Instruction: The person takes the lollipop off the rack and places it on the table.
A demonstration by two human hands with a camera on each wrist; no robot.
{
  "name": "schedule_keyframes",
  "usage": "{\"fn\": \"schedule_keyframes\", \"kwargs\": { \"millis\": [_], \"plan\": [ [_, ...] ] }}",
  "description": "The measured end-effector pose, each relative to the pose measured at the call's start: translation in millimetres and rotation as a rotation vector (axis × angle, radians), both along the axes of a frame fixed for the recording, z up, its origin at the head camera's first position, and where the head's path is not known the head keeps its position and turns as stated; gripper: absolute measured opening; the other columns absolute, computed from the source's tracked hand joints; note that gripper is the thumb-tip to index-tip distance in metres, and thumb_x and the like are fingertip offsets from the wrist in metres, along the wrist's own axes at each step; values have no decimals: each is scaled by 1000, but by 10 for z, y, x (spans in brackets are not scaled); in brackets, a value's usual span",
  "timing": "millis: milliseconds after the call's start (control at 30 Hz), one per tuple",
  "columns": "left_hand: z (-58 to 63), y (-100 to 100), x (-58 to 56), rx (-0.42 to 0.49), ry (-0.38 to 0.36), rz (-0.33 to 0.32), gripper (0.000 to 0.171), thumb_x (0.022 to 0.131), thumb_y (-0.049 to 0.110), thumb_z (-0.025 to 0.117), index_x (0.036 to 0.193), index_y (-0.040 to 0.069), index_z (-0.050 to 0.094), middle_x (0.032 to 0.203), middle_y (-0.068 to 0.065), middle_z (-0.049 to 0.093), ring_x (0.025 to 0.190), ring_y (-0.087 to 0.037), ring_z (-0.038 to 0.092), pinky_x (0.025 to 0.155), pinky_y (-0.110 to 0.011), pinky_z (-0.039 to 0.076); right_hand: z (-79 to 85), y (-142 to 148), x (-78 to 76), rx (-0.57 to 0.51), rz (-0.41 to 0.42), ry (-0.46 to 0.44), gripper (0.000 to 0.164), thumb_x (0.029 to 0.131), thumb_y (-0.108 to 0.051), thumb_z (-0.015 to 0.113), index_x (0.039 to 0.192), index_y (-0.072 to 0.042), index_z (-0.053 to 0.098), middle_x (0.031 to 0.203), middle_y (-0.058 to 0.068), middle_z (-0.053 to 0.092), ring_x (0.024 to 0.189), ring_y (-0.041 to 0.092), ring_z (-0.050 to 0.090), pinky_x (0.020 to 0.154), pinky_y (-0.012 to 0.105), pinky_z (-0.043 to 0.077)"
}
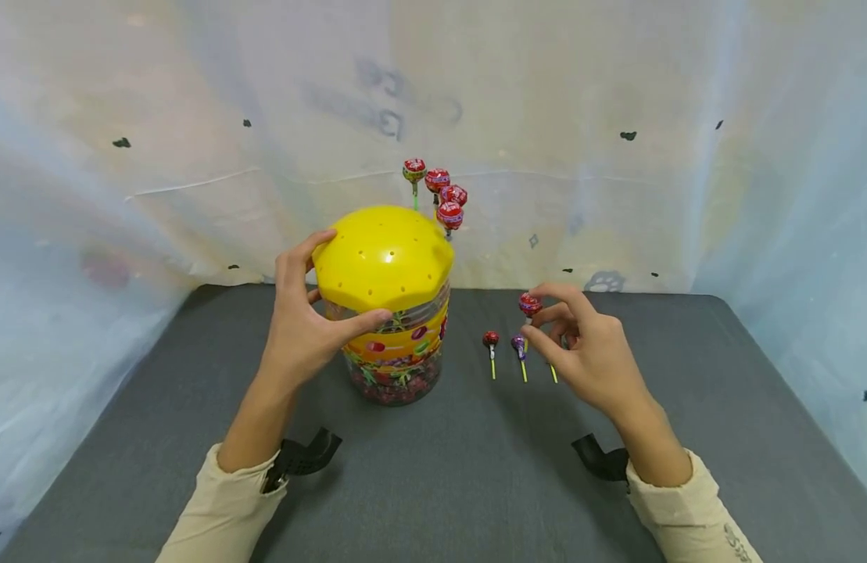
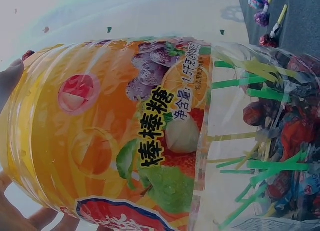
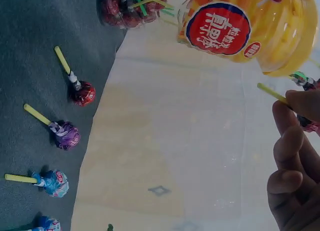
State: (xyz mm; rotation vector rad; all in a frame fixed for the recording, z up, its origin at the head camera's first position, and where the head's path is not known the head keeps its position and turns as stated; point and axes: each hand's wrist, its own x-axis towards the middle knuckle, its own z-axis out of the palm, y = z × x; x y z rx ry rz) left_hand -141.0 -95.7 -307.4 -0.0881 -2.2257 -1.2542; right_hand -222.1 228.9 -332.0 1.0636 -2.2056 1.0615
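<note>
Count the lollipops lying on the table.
4, right of the jar, in a row: red one, purple one, blue one, partly cropped blue one; more may be hidden.

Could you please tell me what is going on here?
A person's left hand grips the yellow, domed plastic lid of a transparent, round plastic jar. Their right hand holds up a red-wrapped, ball-shaped lollipop. Four mostly red lollipops stick up at the lid's far side, while others in red, purple and blue wrappers lie on the dark grey table.
</note>
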Motion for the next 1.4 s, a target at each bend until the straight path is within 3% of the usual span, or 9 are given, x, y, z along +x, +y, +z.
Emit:
{"fn": "schedule_keyframes", "kwargs": {
  "millis": [767, 1167, 1400],
  "plan": [
    [-18, -27, 44, -11, -4, 1, 95, 75, 21, 87, 151, 36, 33, 150, -10, 27, 138, -22, 27, 101, -56, 36, -44, 392, -223, 154, -123, -104, 49, 89, -13, 75, 133, -20, 54, 86, 0, 74, 64, 2, 57, 58, 20, 45],
    [-12, -26, 21, -10, -4, -2, 94, 75, 21, 86, 151, 36, 32, 148, -12, 26, 139, -23, 27, 102, -55, 36, -56, 536, -351, 203, -134, -161, 47, 91, -17, 73, 134, -22, 53, 88, 0, 74, 66, 4, 59, 60, 21, 46],
    [-8, -17, -3, -12, 11, -9, 94, 75, 21, 87, 151, 36, 33, 148, -11, 27, 138, -23, 28, 100, -54, 36, -43, 720, -440, 208, -219, -231, 50, 93, -21, 72, 138, -24, 50, 91, 3, 73, 67, 2, 58, 59, 21, 45]
  ]
}}
